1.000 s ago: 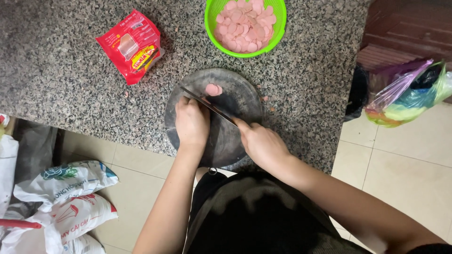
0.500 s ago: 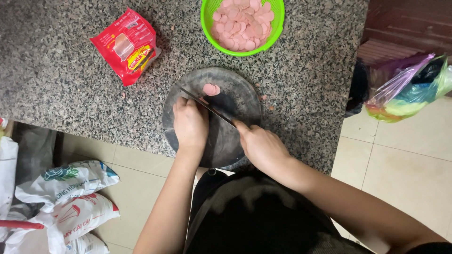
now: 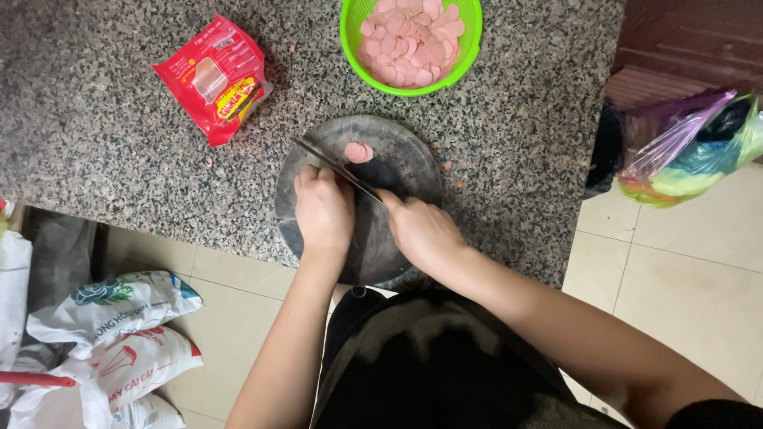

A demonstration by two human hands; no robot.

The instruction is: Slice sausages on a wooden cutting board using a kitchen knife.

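Right hand (image 3: 421,230) with knife (image 3: 334,168) over speckled granite counter (image 3: 103,135)

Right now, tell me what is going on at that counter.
A person is slicing pink sausage on a round dark cutting board at the edge of a granite counter. The right hand holds a knife; the left hand steadies what is being cut, hidden under it. A few cut slices lie beyond the blade. A green bowl holds many more, and a red packet lies to the left.
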